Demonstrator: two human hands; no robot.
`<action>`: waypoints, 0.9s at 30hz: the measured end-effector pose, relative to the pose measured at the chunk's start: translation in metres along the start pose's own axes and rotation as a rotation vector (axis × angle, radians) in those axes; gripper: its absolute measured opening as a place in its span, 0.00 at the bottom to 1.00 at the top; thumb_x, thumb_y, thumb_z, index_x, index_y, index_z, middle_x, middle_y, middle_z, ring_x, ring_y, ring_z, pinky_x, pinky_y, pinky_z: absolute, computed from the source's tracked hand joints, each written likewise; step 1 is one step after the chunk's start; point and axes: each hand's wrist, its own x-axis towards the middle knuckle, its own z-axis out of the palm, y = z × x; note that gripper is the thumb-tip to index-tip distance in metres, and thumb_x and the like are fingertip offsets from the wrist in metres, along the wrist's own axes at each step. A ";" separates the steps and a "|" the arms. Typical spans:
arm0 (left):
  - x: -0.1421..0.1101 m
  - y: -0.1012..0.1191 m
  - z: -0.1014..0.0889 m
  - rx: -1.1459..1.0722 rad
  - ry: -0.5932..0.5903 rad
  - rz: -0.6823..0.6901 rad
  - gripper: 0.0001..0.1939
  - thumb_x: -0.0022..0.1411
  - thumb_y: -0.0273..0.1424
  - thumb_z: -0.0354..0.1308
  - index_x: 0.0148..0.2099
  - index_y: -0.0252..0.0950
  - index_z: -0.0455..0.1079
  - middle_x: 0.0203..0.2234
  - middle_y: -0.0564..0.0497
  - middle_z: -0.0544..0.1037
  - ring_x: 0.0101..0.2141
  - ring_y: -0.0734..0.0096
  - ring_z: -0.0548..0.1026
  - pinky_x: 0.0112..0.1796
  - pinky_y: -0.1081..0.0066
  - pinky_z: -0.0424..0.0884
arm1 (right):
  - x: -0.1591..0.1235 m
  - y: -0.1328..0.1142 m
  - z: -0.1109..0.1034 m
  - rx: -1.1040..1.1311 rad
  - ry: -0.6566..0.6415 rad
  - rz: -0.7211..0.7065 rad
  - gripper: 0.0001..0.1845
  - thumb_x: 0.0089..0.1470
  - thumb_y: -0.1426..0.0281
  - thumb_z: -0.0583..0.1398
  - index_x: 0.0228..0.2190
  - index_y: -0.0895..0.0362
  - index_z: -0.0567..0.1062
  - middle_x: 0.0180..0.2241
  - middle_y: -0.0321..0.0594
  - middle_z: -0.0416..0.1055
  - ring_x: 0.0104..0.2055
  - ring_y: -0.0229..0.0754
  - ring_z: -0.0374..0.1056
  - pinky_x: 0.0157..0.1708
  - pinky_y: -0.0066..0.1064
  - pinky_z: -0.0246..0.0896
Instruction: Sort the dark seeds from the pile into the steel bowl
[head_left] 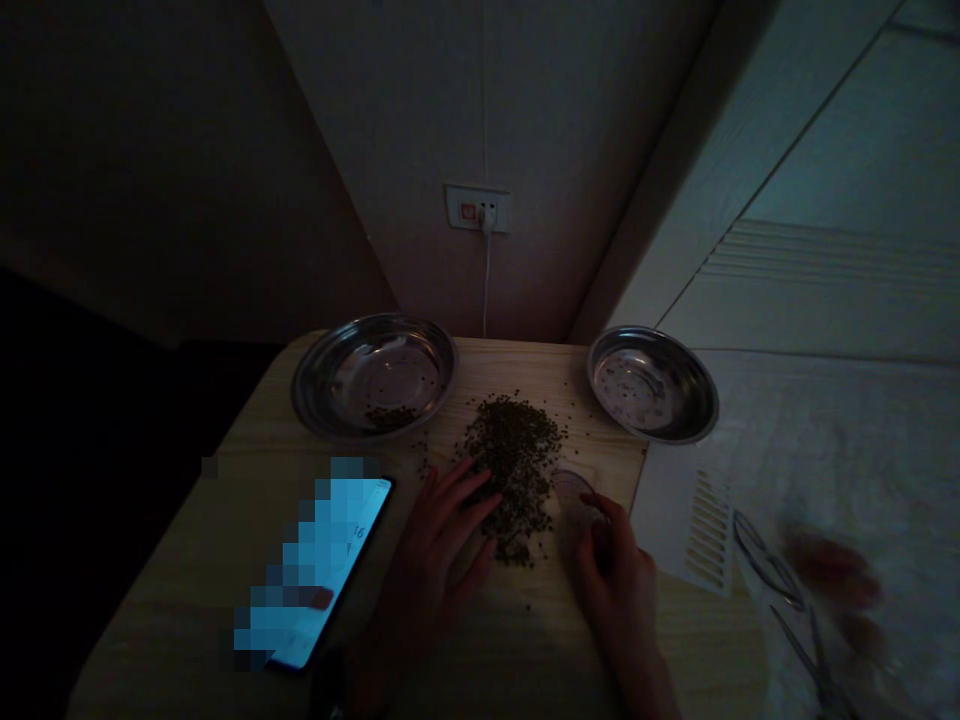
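Note:
A loose pile of small dark beans or seeds (514, 440) spreads over the middle of a light wooden table (225, 520). My left hand (442, 535) rests at the pile's left edge, fingers stretched out and touching some of the grains. To the right of the pile, my right hand (619, 570) pinches a small clear curved plastic piece (574, 490) between thumb and fingers. Its exact kind is unclear in the dim light. One steel bowl (300, 385) at the back left holds a small heap of grains. Another steel bowl (701, 420) at the back right has a few scattered specks.
A lit phone (330, 565) lies left of my left hand. On the right are a white slotted sheet (709, 535), scissors (769, 560) and a blurred reddish shape (832, 570). A white cable (487, 280) runs down from a wall socket (478, 209) behind the table.

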 end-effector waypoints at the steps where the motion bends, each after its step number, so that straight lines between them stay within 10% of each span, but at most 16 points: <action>1: 0.000 0.000 0.000 -0.003 -0.003 -0.003 0.22 0.63 0.27 0.52 0.59 0.43 0.61 0.60 0.48 0.62 0.62 0.55 0.56 0.62 0.44 0.48 | 0.000 0.000 0.000 0.002 0.014 0.005 0.17 0.56 0.68 0.53 0.48 0.54 0.67 0.20 0.30 0.69 0.18 0.37 0.66 0.20 0.24 0.57; 27: 0.001 0.001 -0.001 -0.054 0.006 0.000 0.20 0.63 0.25 0.52 0.58 0.41 0.63 0.59 0.48 0.63 0.62 0.56 0.55 0.62 0.44 0.49 | 0.003 -0.002 -0.004 0.002 0.081 0.034 0.15 0.56 0.69 0.53 0.46 0.55 0.68 0.17 0.26 0.61 0.17 0.34 0.60 0.20 0.23 0.53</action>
